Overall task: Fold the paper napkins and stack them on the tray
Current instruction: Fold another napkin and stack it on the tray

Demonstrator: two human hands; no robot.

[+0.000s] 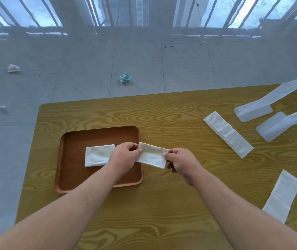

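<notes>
A folded white paper napkin (152, 155) hangs in the air over the right edge of the brown tray (71, 177). My left hand (124, 156) pinches its left end and my right hand (181, 160) pinches its right end. On the tray lies another folded napkin (98, 155), just left of my left hand, which covers its right end. Two long napkin strips wait on the wooden table (162, 204): one strip (228, 134) at the upper right, the other strip (282, 195) near the right edge.
Two white plastic stand feet (254, 110) rest on the table's far right corner. Beyond the table's far edge is grey floor with a crumpled teal wrapper (125, 78) and crumpled white paper bits (13, 68). Window bars run along the back.
</notes>
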